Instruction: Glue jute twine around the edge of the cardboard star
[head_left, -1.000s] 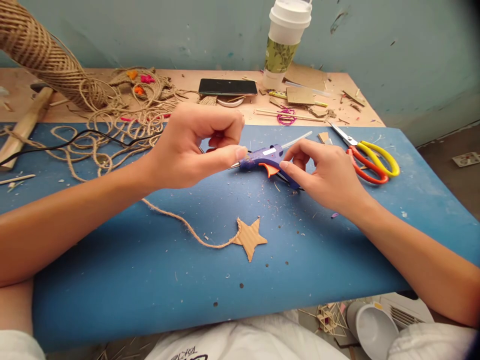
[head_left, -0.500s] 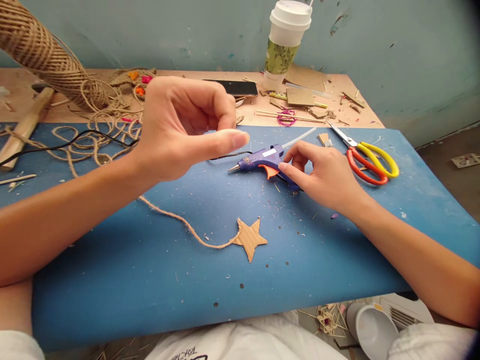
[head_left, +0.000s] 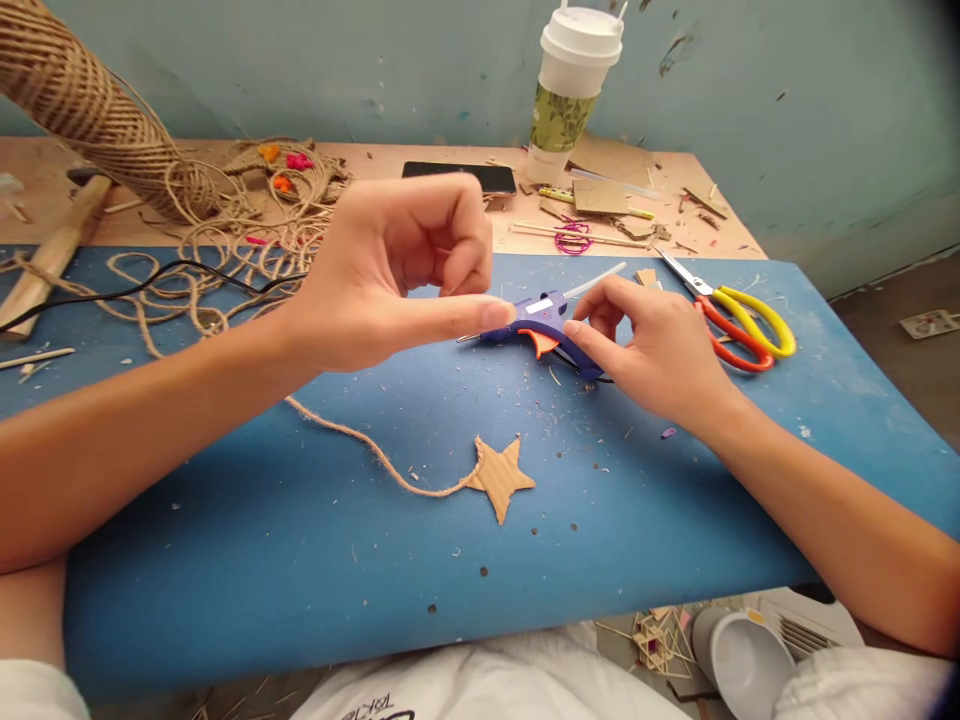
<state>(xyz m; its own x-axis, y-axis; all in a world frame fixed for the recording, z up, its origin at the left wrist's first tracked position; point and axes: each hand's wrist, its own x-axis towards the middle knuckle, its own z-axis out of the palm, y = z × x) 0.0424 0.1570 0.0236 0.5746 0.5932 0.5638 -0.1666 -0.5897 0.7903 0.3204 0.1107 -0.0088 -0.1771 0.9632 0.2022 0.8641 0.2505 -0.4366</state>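
Blue paint covered the near part of the worktop [head_left: 300,570], and on it we recorded the following. Item: one glue gun [head_left: 538,308], blue with an orange trigger, nozzle to the left, a clear glue stick [head_left: 600,280] out of its back. Item: one right hand [head_left: 660,345], at the gun's handle, thumb on or against it; whether its grip was closed on the handle we could not tell. Item: one left hand [head_left: 375,265], raised in front of the nozzle, fingers curled and thumb stretched across the gun's front; we saw nothing in its grip, and could not tell whether something thin was pinched there. Item: one cardboard star [head_left: 501,478], flat, nearer us than the gun. Item: one length of string [head_left: 382,462], its end at the star's left point. Item: scissors [head_left: 739,315], red and yellow handles, just beyond the right hand.

On the bare wood behind, we listed a phone [head_left: 487,178], partly behind the left hand; an upright paper cup [head_left: 574,80] with a white lid; and, far left, a leaning spool of twine [head_left: 82,90] beside loose coils.
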